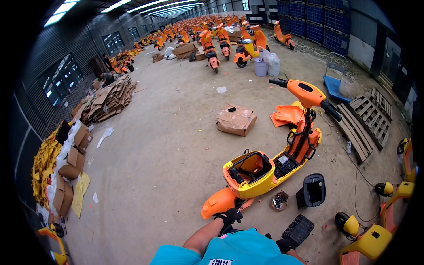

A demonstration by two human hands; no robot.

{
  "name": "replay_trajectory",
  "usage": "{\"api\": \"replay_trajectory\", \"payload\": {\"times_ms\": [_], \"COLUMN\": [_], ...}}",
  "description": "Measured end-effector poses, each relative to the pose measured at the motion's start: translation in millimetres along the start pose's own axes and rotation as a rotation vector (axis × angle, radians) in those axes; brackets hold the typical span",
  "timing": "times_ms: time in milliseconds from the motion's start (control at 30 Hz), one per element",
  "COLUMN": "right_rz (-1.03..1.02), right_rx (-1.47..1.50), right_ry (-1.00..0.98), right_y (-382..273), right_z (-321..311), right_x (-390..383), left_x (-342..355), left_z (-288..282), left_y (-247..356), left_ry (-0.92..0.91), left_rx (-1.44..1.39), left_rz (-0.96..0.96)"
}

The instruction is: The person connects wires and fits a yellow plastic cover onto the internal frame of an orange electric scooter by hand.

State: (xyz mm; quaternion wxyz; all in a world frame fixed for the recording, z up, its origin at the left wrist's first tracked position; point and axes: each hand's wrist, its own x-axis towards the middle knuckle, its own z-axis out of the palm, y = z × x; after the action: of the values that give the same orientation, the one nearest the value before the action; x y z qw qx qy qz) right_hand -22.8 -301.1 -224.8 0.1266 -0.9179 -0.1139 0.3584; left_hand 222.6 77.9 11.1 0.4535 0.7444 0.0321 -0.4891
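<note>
In a black glove, my left hand (230, 216) is at the lower middle, beside the orange rear fender (219, 202) of a partly stripped scooter. Its fingers look curled, with a small pale tip at their end; what they hold is too small to make out. My right hand (286, 245), also gloved in black, is low by my body, its fingers mostly hidden, near a black plastic tray (298, 229). The scooter's yellow and orange seat body (251, 187) gapes at the top, showing a dark bin. Its orange handlebar head (305, 92) rises at the far end.
Right of the scooter are a small box of hardware (279, 201) and a black bin (312, 191). Beyond it lie a taped carton (236, 120) and an orange panel (286, 115). Wooden pallets (369, 119) and yellow scooters (371, 240) stand right; flattened cardboard (106, 99) is piled left.
</note>
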Motion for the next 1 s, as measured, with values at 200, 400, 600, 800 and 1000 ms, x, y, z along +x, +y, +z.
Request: {"api": "replay_trajectory", "payload": {"times_ms": [200, 400, 600, 800, 1000], "right_rz": [-0.008, 0.003, 0.015, 0.022, 0.012], "right_rx": [0.015, 0.031, 0.030, 0.029, 0.028], "right_ry": [0.012, 0.039, -0.012, -0.026, -0.039], "right_y": [3, -1, 1, 3, 6], "right_z": [4, 4, -3, 0, -3], "right_x": [1, 1, -5, -7, -1], "left_x": [-15, -15, -15, -3, 4], "left_z": [2, 3, 4, 3, 4], "left_y": [12, 16, 17, 0, -6], "left_ry": [0.021, 0.033, 0.035, -0.013, -0.002], "left_rx": [-0.014, -0.078, -0.090, -0.018, -0.060], "left_rz": [0.008, -0.093, -0.106, 0.044, -0.003]}}
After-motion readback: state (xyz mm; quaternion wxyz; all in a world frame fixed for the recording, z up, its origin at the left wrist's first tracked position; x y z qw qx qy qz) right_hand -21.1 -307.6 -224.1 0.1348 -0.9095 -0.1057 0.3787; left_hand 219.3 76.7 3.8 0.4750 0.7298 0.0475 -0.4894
